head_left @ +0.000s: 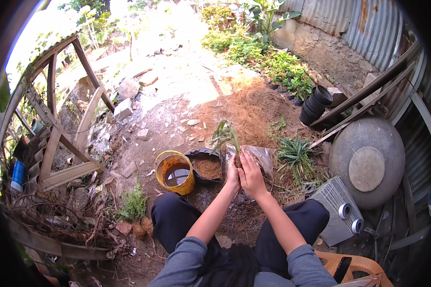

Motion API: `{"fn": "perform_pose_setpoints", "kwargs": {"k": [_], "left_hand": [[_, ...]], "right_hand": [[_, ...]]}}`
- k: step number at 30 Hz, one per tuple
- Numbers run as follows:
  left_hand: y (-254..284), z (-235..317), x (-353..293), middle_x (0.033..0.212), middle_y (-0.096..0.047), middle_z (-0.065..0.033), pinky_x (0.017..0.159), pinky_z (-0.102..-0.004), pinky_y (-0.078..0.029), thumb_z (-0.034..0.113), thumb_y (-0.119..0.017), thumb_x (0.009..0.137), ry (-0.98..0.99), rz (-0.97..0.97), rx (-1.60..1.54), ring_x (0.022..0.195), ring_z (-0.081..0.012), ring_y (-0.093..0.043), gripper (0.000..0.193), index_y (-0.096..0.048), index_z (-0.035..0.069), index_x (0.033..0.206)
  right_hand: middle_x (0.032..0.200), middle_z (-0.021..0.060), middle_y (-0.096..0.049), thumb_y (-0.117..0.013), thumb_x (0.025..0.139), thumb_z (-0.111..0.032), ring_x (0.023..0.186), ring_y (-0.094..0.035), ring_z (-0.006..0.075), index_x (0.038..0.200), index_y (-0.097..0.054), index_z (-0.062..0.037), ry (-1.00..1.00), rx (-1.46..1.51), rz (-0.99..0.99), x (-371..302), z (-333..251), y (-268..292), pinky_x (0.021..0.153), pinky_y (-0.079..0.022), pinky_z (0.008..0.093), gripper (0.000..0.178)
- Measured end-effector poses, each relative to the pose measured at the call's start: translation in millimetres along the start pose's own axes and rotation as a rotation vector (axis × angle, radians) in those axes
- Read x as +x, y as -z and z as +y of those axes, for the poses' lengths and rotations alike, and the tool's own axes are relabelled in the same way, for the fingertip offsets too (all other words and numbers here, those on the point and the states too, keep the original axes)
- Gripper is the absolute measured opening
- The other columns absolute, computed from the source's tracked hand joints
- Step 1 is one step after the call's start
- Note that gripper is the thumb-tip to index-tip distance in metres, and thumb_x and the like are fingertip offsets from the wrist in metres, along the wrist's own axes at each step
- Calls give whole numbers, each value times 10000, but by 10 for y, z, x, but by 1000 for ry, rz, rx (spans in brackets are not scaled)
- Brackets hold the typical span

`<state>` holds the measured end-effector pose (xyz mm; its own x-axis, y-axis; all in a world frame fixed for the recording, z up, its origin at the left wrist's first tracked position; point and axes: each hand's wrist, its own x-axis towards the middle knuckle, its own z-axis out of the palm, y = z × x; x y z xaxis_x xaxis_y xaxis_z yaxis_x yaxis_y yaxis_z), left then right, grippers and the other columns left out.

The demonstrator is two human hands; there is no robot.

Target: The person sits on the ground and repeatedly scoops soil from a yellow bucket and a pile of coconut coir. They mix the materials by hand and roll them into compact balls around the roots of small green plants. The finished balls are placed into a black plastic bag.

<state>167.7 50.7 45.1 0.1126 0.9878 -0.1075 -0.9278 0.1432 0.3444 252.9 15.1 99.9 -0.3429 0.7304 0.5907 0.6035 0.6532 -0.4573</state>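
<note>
Between my pressed-together palms I hold a small plant (227,136), its long green leaves rising above my fingers. A brown clump shows at its base, mostly covered by my hands. My left hand (232,174) is closed against it from the left, and my right hand (250,172) from the right with straight fingers. A clear plastic bag (266,157) lies on the ground behind my hands. To their left is a black bag (216,179) of brown fibre (207,168), beside a yellow bucket (188,184) partly filled with dark liquid.
Loose green plants (297,155) lie to the right. Further right are a large round grey vessel (366,162), a wire-and-metal box (333,210) and stacked black pots (316,105). Brown fibre (246,107) covers the ground ahead; a wooden frame (52,129) leans at left.
</note>
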Motion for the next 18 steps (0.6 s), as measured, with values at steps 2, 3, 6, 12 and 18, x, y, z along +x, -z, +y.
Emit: {"fn": "perform_pose_setpoints", "kwargs": {"k": [2, 3, 6, 12, 18], "left_hand": [[81, 15, 31, 1063, -583, -75, 866, -320, -436, 345, -323, 927, -15, 0, 21, 959, -207, -560, 379, -516, 76, 1111], [43, 17, 15, 1056, -586, -72, 852, -316, -444, 336, -325, 928, -11, -6, 33, 946, -200, -564, 369, -519, 76, 1102], [-47, 29, -2, 1072, -572, -92, 876, -341, -432, 348, -317, 929, -20, 0, 54, 973, -214, -552, 385, -502, 74, 1126], [-102, 15, -65, 1026, -590, -65, 846, -298, -438, 320, -344, 931, -51, 23, 105, 932, -178, -562, 346, -532, 68, 1075], [-111, 45, -71, 1021, -590, -58, 839, -303, -443, 350, -342, 932, -49, 31, 80, 926, -173, -564, 368, -531, 68, 1073]], "right_hand": [[1309, 189, -394, -404, 904, -221, 1237, -341, 350, 1235, -437, 19, -27, 163, -26, 30, 36, 0, 1026, -250, 405, 411], [1305, 193, -398, -404, 905, -226, 1233, -345, 354, 1230, -443, 23, -47, 238, -34, 49, 61, 24, 1028, -250, 400, 411], [1276, 196, -429, -398, 913, -237, 1210, -376, 349, 1212, -457, 27, -135, 294, 103, 85, 62, 96, 1018, -267, 391, 403], [1237, 180, -470, -401, 903, -223, 1183, -409, 333, 1184, -485, 5, -93, 117, -26, 4, 89, 22, 983, -281, 447, 372], [1245, 149, -475, -411, 891, -226, 1209, -391, 303, 1194, -494, -25, -91, 71, 50, 40, 12, 114, 988, -265, 463, 373]]}}
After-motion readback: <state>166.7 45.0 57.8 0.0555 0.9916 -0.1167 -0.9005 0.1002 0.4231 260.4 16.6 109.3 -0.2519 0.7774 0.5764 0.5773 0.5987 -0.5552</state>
